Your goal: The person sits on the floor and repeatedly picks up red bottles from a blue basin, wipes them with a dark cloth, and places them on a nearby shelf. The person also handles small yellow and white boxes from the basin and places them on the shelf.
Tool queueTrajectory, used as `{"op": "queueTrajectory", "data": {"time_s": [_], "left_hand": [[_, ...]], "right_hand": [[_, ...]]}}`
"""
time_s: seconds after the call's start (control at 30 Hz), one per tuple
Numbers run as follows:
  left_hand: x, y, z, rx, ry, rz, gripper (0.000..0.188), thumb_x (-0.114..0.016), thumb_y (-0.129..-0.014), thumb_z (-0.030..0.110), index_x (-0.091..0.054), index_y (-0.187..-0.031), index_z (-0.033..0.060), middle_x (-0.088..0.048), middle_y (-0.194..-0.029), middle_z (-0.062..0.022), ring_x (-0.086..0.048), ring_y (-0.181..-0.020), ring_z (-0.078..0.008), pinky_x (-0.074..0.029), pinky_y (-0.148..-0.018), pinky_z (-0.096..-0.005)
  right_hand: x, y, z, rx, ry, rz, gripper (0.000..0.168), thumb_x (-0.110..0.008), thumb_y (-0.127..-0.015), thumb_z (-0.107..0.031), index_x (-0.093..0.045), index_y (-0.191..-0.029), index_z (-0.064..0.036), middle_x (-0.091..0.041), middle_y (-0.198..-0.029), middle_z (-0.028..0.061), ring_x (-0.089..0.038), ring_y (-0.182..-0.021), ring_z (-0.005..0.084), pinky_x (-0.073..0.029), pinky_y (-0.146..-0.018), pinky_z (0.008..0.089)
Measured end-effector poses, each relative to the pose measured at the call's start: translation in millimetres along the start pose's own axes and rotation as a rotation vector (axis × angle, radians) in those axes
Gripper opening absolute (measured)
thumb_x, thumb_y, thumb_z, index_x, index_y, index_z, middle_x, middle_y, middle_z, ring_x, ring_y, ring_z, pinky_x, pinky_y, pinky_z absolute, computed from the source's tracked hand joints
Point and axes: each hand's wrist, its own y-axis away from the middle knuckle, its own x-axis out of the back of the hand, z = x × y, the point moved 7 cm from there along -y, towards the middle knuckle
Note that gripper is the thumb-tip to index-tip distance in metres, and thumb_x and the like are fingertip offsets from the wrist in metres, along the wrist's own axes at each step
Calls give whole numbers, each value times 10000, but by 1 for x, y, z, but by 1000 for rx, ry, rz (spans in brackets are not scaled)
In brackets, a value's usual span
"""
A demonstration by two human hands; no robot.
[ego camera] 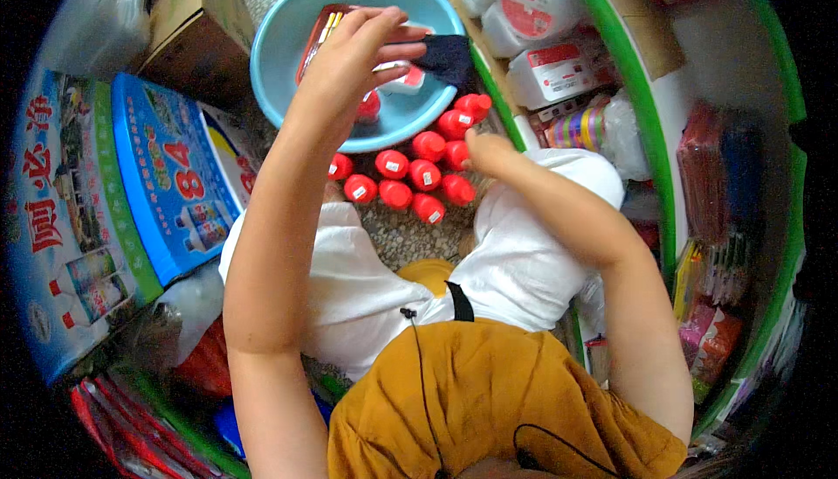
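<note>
My left hand is raised over a light blue plastic basin, fingers apart and holding nothing visible. A dark cloth hangs over the basin's rim just beyond its fingertips; whether they touch cannot be told. Inside the basin are a reddish-brown tray or box, a white-and-red package and a red item. My right hand is curled beside several red-capped bottles standing on the floor between my legs. Its fingertips are at one red bottle; a grip on it cannot be made out.
Green-edged shelves with clear plastic containers and rolls of coloured tape run along the right. At left stand a brown cardboard box and a blue printed carton. A speckled stone floor shows between my legs.
</note>
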Motion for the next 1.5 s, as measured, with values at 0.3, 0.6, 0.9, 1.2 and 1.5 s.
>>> {"op": "queueTrajectory", "data": {"time_s": [0.3, 0.6, 0.9, 1.2, 1.5], "left_hand": [[-12, 3, 2, 53, -17, 11, 292, -441, -897, 289, -471, -1075, 60, -583, -1014, -97, -575, -875, -137, -459, -741, -272], [-27, 11, -4, 75, -201, -114, 259, -462, -883, 278, -485, -1033, 67, -577, -999, -64, -563, -890, -124, -430, -735, -255], [-43, 3, -47, -60, -655, -259, 337, -501, -871, 290, -507, -1006, -19, -584, -928, -133, -555, -876, -199, -427, -772, -305], [-83, 18, -51, 386, 117, -563, 588, -299, -877, 545, -429, -1201, 72, -546, -1090, -131, -557, -965, -266, -487, -751, -446], [-101, 23, -46, 150, 338, -573, 578, -539, -803, 456, -357, -1200, 77, -498, -1117, -122, -557, -949, -254, -518, -681, -407]], "right_hand": [[-30, -28, -2, -78, -72, 186, 179, -400, -820, -125, -455, -930, 5, -617, -790, 209, -619, -747, 349, -491, -618, 456], [15, 7, 7, -136, -91, 224, 156, -452, -791, -101, -530, -884, -2, -619, -819, 187, -620, -773, 321, -498, -652, 427], [164, 153, 32, -17, -319, 507, 333, -594, -703, -305, -539, -897, -40, -601, -776, 182, -589, -730, 343, -457, -642, 405], [266, 228, 51, 241, -1007, 732, 215, -570, -774, -265, -548, -864, -72, -532, -726, -24, -458, -611, 41, -363, -513, 182], [256, 199, 74, 246, -1363, 802, 400, -489, -833, -407, -485, -1089, -99, -553, -915, 15, -529, -802, 89, -439, -645, 244]]}}
